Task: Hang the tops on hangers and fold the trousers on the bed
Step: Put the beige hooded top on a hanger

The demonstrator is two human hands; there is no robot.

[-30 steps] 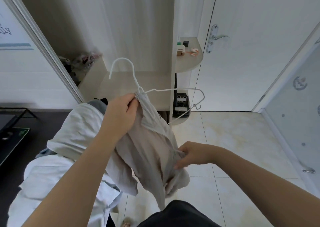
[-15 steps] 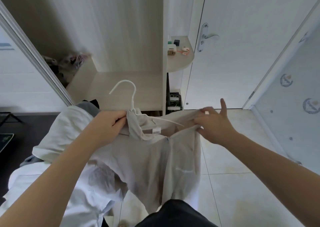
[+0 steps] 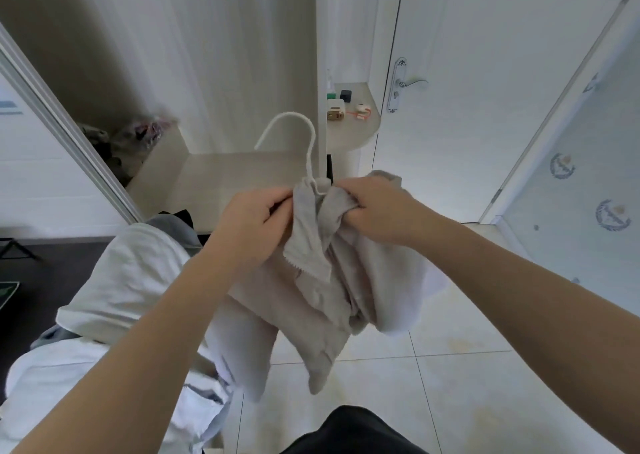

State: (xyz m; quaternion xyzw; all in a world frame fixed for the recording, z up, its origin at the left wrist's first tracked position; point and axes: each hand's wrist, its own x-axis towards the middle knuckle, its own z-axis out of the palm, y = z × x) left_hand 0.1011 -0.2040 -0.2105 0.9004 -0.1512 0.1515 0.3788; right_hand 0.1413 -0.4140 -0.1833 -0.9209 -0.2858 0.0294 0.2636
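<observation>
**Item:** beige top [image 3: 311, 297], held up before an open wardrobe. Its collar is bunched round the neck of a white hanger [image 3: 300, 125]. The hook stands clear above both hands and curves to the left. The hanger's shoulders are hidden in the cloth. The body of the top hangs free, its lowest fold above the tiled floor [image 3: 450, 367].

**Edges:**
- The wardrobe's upright side panel [image 3: 320, 72] is just right of the hook.
- A rounded corner shelf [image 3: 360, 138] carrying small items lies beyond that panel.
- A slanted sliding-door frame [image 3: 62, 131] is at the left.
- A pile of white clothes [image 3: 121, 280] lies at lower left, under the left forearm and close beside the hanging top.

**Open room:**
- The wardrobe's lower shelf [image 3: 225, 176] lies behind the hook.
- Floor tiles run ahead and to the right.
- They reach a closed white door [image 3: 485, 124] with a lever handle [image 3: 410, 83], and a frosted glass panel [image 3: 588, 228].

**Left hand** [image 3: 256, 225]: back to the camera, fingers curled. The grip is clamped on collar cloth left of the hanger neck.

**Right hand** [image 3: 377, 211]: knuckles up, fingers curled inward. The grip is clamped on a bunch of cloth right of the neck.

The hands are close together with the neck between them. The bare forearms converge from the lower corners.
</observation>
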